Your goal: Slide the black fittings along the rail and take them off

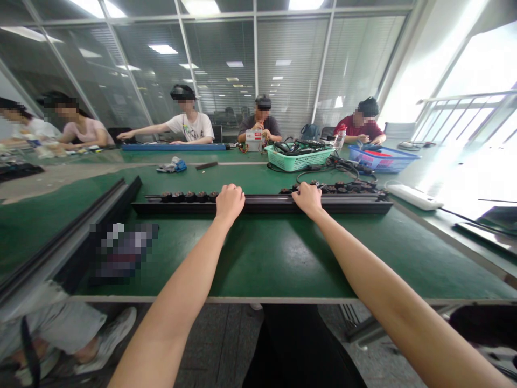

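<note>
A long black rail (266,207) with a channel along its top lies crosswise on the green table in front of me. My left hand (230,202) is closed over its middle, its fingertips hidden on the far side. Just left of that hand, a row of small black parts (189,197) with brownish tops stands along the rail. My right hand (307,198) is curled over the rail further right, fingers bent and partly hidden. Behind and beside it, more small black parts (347,187) lie in a loose cluster.
Another black rail (100,221) slants along the left, beside a blurred dark packet (123,252). Behind are a green basket (299,159) of cables, a blue basket (383,160) and a crumpled cloth (173,165). A white power strip (415,197) lies right. Several people sit across the table.
</note>
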`<state>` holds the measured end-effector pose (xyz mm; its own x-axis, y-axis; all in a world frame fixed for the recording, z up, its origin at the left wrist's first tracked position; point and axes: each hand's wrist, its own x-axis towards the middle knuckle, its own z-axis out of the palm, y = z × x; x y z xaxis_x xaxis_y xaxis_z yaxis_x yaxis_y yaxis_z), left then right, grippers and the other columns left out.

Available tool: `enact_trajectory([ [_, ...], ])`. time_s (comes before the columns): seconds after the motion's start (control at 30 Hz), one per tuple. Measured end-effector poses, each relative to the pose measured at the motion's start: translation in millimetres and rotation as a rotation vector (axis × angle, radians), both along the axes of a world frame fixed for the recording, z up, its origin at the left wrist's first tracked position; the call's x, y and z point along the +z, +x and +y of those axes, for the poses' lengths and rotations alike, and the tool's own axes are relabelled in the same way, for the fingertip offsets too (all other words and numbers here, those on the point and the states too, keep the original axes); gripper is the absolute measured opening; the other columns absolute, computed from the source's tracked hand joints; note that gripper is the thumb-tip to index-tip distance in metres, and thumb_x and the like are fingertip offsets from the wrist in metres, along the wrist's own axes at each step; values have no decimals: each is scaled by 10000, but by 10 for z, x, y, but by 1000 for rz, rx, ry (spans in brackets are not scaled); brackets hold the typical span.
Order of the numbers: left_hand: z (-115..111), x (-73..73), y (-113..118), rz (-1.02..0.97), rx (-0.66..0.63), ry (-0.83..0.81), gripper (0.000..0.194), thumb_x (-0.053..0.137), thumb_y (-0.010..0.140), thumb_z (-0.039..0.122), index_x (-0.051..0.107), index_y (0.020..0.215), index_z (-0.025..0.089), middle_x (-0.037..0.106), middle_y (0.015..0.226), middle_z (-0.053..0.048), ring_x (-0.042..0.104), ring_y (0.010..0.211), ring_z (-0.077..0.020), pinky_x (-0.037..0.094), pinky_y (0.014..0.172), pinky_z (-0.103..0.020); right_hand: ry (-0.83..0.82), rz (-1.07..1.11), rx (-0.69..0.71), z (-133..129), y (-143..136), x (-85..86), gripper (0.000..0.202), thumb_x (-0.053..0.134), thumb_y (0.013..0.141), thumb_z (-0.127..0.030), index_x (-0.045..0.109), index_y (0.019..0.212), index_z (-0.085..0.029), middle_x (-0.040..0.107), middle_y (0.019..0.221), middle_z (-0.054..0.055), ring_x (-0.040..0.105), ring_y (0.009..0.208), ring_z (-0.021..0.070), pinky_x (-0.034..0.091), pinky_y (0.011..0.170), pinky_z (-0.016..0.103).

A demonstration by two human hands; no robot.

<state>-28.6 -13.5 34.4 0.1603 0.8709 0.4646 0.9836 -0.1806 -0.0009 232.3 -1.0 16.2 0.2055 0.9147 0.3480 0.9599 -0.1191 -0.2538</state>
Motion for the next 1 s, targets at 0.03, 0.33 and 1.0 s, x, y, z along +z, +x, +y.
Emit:
enact_trajectory([
  [0.03,0,-2,0,3,1,3,315,453,1059,254,755,1110,185,692,1227,-125,585,1191,-286,555,922,-360,0,0,-1,-4,2,4,315,475,968,-263,671,1161,-109,736,1189,217,622,1205,361,415,988,436],
  [0.33,12,-1,-4,-17,1,-12,333,444,1052,260,763,1128,204,685,1230,-130,571,1193,-289,554,932,-367,38,8,-17,-14,-3,-2,326,474,949,-241,685,1149,-95,736,1179,244,617,1189,365,411,987,439],
  [1.0,-2,8,2,5,2,-5,341,431,1053,260,760,1114,193,695,1222,-130,580,1191,-291,565,912,-370,31,-18,-40,-5,18,-2,348,460,963,-248,692,1166,-88,744,1165,247,643,1195,366,408,994,435],
])
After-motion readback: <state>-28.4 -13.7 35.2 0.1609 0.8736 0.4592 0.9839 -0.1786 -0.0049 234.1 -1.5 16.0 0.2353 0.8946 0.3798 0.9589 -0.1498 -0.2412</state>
